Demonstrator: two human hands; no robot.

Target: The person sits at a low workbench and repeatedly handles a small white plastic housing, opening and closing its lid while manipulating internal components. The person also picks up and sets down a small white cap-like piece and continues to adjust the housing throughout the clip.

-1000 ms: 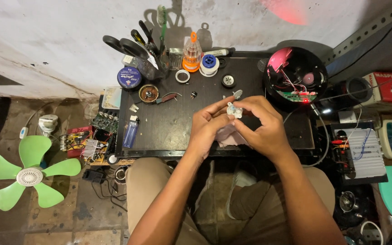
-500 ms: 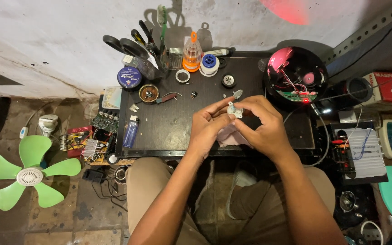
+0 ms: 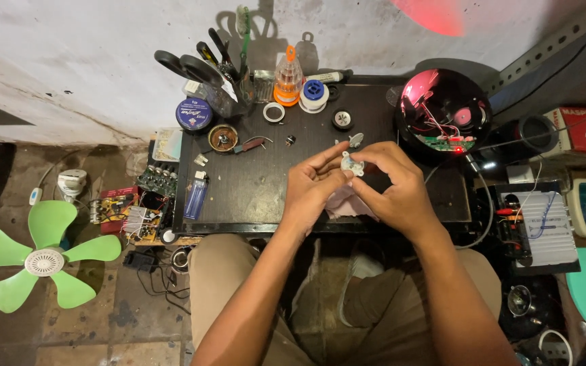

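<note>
Small pale round part (image 3: pixel 352 163) sits pinched between the fingertips of my left hand (image 3: pixel 312 184) and right hand (image 3: pixel 395 188), both grips closed on it, held just above the dark worktop (image 3: pixel 252 186). A pink cloth (image 3: pixel 344 203) lies under my hands. Farther right stands a round black casing (image 3: pixel 442 115) with wires inside; left, on the floor, a green fan blade (image 3: pixel 42 254).

Small grey-white part (image 3: pixel 352 163) — pinched above dark table (image 3: pixel 252 183).
</note>
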